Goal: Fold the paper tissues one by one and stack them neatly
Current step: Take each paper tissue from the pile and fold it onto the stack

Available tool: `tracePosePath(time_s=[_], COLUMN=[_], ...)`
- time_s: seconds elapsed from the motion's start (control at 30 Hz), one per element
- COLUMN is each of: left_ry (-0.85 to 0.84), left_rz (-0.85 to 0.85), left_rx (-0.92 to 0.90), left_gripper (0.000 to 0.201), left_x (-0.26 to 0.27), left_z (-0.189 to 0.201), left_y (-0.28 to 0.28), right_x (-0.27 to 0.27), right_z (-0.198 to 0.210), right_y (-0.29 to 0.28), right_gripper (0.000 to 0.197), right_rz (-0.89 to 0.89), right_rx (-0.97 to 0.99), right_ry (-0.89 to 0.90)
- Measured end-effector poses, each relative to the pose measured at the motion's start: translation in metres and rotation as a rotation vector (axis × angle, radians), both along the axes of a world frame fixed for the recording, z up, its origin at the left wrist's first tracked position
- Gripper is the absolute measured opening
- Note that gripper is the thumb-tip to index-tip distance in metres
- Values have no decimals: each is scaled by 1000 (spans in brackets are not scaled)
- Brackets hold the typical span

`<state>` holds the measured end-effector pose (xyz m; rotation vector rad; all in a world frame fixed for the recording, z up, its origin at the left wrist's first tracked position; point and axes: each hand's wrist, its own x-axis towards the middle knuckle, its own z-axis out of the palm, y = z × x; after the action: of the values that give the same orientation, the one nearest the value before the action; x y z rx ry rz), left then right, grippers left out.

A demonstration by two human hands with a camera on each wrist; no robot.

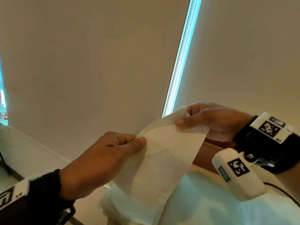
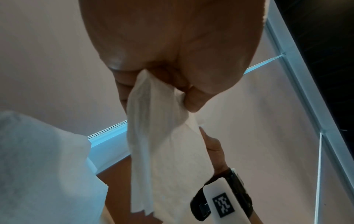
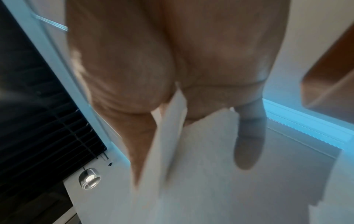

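- left hand [image 1: 103,161]: grip clamped on the tissue [image 1: 164,161], thumb and forefinger pinching one upper corner; the left wrist view shows the paper gathered between thumb and curled fingers.
- tissue: held up in the air between both hands, well above the surface, stretched along its top edge and hanging down loose below. it looks open or only partly doubled; a faint crease runs across it, but whether that is a made fold i cannot tell.
- pile [image 1: 129,207]: more white paper lies low in the head view, under the hanging sheet, rumpled at its edge. whether these are folded tissues or ones waiting, i cannot tell.
- right hand [image 1: 211,117]: grip clamped on the other upper corner, thumb on the near face, fingers behind; the right wrist view is blurred but shows paper coming out from between thumb and fingers.
- box [image 1: 211,150]: a brown edge shows behind the sheet, below the right hand; partly hidden.
- progress, as a judgement: this sheet is at the start of its fold, corners taken and edge squared. left to do: bring the edges together, crease, lay it on the stack, then repeat for the rest. no neat stack is plainly in view.
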<state>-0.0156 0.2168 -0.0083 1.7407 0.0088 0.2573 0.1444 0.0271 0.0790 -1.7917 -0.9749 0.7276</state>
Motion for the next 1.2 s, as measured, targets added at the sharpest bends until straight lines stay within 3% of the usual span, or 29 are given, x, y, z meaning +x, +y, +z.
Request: tracePosePath(time_s=[0.17, 0.3, 0.4, 0.53, 0.8, 0.93, 1.03, 1.2], left_ry=[68, 51, 82, 172, 294, 297, 233, 14], left_rz=[152, 258, 240, 215, 217, 295, 331, 133], left_rx=[83, 155, 145, 256, 882, 1083, 1180, 1247], left_gripper=[10, 29, 23, 11, 8, 26, 37, 47], left_x=[-2, -8, -12, -7, -3, -4, -1, 13], left_z=[-16, -26, -30, -37, -47, -43, -24, 28], left_y=[5, 7, 7, 10, 17, 17, 9, -47], right_x=[10, 29, 45, 58, 62, 57, 49, 7], right_z=[-28, -54, -66, -81, -114, -109, -83, -12], right_y=[13, 17, 18, 29, 49, 48, 30, -42], right_gripper=[23, 13, 14, 17, 51, 58, 59, 30], right_rz=[-181, -255, -306, -389, -382, -386, -408, -494], right_rx=[31, -45, -107, -269, -660, -745, -710, -580], right_ry=[48, 175, 226, -8, -522, -600, -599, -635])
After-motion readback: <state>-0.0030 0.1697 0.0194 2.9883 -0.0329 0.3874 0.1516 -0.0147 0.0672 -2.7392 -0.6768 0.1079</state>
